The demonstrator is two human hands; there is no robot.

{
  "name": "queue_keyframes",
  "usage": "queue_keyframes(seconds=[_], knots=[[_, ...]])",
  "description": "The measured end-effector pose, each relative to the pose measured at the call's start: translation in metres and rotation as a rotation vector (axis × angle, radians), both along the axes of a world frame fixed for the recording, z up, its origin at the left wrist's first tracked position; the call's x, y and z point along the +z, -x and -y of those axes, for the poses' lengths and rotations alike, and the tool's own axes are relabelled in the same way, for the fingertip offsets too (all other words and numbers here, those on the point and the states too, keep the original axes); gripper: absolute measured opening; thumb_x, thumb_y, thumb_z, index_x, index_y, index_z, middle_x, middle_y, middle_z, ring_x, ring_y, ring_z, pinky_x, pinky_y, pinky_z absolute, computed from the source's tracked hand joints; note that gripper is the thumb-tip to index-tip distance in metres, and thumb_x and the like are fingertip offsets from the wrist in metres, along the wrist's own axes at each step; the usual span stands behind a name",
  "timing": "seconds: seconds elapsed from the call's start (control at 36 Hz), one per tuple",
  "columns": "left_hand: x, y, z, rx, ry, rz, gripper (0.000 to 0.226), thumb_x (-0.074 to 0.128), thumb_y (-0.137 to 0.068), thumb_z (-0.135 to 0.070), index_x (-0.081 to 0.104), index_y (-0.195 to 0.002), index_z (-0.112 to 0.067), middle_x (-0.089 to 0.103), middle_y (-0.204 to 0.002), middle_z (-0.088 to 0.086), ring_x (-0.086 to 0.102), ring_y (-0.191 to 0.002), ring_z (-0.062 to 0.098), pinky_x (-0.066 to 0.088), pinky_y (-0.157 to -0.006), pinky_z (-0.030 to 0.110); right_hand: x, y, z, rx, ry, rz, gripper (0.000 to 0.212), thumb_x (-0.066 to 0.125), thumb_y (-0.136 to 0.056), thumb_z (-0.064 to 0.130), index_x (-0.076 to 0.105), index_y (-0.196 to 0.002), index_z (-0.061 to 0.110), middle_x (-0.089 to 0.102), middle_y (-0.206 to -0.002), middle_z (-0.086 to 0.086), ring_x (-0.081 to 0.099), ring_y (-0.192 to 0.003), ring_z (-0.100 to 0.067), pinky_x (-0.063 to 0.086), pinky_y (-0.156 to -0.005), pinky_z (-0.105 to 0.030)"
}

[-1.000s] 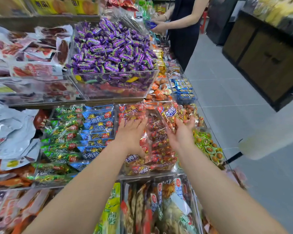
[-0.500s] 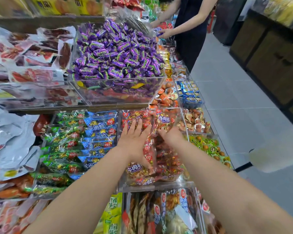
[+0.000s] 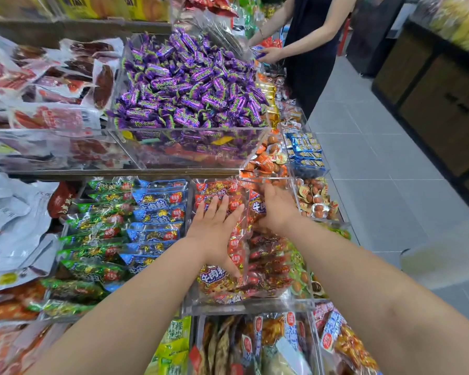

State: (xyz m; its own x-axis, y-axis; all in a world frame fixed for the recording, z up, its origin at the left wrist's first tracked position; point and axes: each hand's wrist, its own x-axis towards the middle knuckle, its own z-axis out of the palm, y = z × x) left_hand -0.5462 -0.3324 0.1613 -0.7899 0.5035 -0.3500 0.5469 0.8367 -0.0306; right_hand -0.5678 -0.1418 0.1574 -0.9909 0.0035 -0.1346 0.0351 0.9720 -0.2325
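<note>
Pressing my left hand flat-fingered on light, slippery red packets, I'd pinch a sealed edge at one o'clock, where my right hand hides its fingers, grip untellable.

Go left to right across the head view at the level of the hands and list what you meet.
White pouches → green snack packs → blue snack packs → left hand → red beef-cube pack → right hand → packaged eggs → grey tiled floor.
</note>
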Motion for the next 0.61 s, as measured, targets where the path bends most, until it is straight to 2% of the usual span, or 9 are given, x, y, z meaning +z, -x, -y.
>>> queue_keyframes(seconds=[0.08, 0.17, 0.22, 0.28, 0.33, 0.39, 0.44, 0.5, 0.61], knots=[[-0.001, -0.001, 0.001, 0.009, -0.014, 0.002, 0.154, 0.07, -0.044, -0.083, -0.034, -0.143, -0.028, -0.033, -0.155, 0.009, -0.029, -0.142, 0.032, -0.018, -0.112, 0.051, 0.003, -0.002, 0.003, 0.044, -0.263, -0.161, 0.056, 0.072, -0.075, 0.029, 0.044, -0.121, 0.015, 0.049, -0.118, -0.008, 0.046, -0.115, -0.03, 0.03, -0.103, -0.04], [-0.001, -0.001, 0.001, 0.018, -0.004, -0.006, 0.156, 0.069, -0.044, -0.084, -0.031, -0.145, -0.021, -0.032, -0.155, 0.008, -0.029, -0.143, 0.029, -0.022, -0.108, 0.048, 0.005, 0.001, 0.006, 0.035, -0.385, -0.317, 0.043, 0.06, -0.078, 0.013, 0.044, -0.118, 0.016, 0.046, -0.115, -0.008, 0.042, -0.112, -0.03, 0.023, -0.107, -0.044], [0.0, -0.001, 0.0, 0.017, 0.002, -0.005, 0.155, 0.068, -0.045, -0.085, -0.028, -0.147, -0.02, -0.031, -0.156, 0.007, -0.029, -0.143, 0.029, -0.022, -0.108, 0.047, 0.004, 0.005, 0.006, 0.037, -0.39, -0.264, 0.048, 0.053, -0.08, 0.012, 0.038, -0.125, 0.015, 0.041, -0.121, -0.009, 0.037, -0.117, -0.031, 0.018, -0.111, -0.046], [0.0, -0.001, -0.001, 0.018, -0.002, 0.001, 0.154, 0.068, -0.045, -0.084, -0.027, -0.148, -0.02, -0.03, -0.156, 0.007, -0.029, -0.143, 0.028, -0.022, -0.109, 0.047, 0.0, 0.009, 0.005, 0.002, -0.382, -0.15, 0.069, 0.052, -0.083, 0.019, 0.017, -0.142, 0.016, 0.026, -0.139, -0.013, 0.021, -0.133, -0.034, 0.006, -0.115, -0.049], [0.001, -0.001, -0.001, 0.018, -0.005, 0.002, 0.153, 0.069, -0.046, -0.084, -0.026, -0.148, -0.02, -0.03, -0.157, 0.006, -0.029, -0.143, 0.028, -0.023, -0.108, 0.047, -0.005, 0.013, 0.006, -0.028, -0.346, -0.032, 0.098, 0.058, -0.084, 0.038, -0.014, -0.148, 0.018, -0.003, -0.154, -0.015, -0.007, -0.143, -0.036, -0.009, -0.114, -0.05], [0.001, -0.001, -0.001, 0.011, -0.003, 0.0, 0.153, 0.068, -0.046, -0.084, -0.026, -0.148, -0.019, -0.029, -0.157, 0.007, -0.029, -0.143, 0.029, -0.023, -0.108, 0.047, -0.012, 0.015, 0.007, 0.0, -0.282, 0.012, 0.116, 0.06, -0.078, 0.058, -0.026, -0.145, 0.017, -0.022, -0.154, -0.015, -0.024, -0.141, -0.034, -0.018, -0.11, -0.05], [0.001, 0.0, -0.002, 0.007, 0.001, 0.002, 0.154, 0.068, -0.045, -0.085, -0.026, -0.148, -0.018, -0.029, -0.157, 0.008, -0.029, -0.143, 0.029, -0.021, -0.109, 0.049, -0.016, 0.016, 0.006, 0.055, -0.283, 0.002, 0.117, 0.054, -0.078, 0.067, -0.029, -0.144, 0.017, -0.028, -0.153, -0.014, -0.03, -0.139, -0.032, -0.021, -0.107, -0.053], [0.001, 0.001, -0.003, 0.004, 0.007, 0.008, 0.155, 0.068, -0.045, -0.085, -0.026, -0.148, -0.017, -0.03, -0.156, 0.009, -0.03, -0.142, 0.03, -0.019, -0.111, 0.051, -0.018, 0.017, 0.004, 0.067, -0.329, -0.016, 0.108, 0.048, -0.084, 0.063, -0.029, -0.143, 0.015, -0.027, -0.153, -0.014, -0.03, -0.139, -0.032, -0.021, -0.106, -0.055], [0.0, 0.003, -0.004, -0.005, 0.022, 0.018, 0.155, 0.068, -0.045, -0.085, -0.026, -0.148, -0.017, -0.031, -0.156, 0.01, -0.033, -0.141, 0.031, -0.019, -0.112, 0.052, -0.02, 0.025, 0.011, -0.122, -0.358, -0.031, 0.082, 0.032, -0.095, 0.031, -0.034, -0.138, 0.008, -0.025, -0.152, -0.022, -0.027, -0.139, -0.039, -0.028, -0.101, -0.053]])
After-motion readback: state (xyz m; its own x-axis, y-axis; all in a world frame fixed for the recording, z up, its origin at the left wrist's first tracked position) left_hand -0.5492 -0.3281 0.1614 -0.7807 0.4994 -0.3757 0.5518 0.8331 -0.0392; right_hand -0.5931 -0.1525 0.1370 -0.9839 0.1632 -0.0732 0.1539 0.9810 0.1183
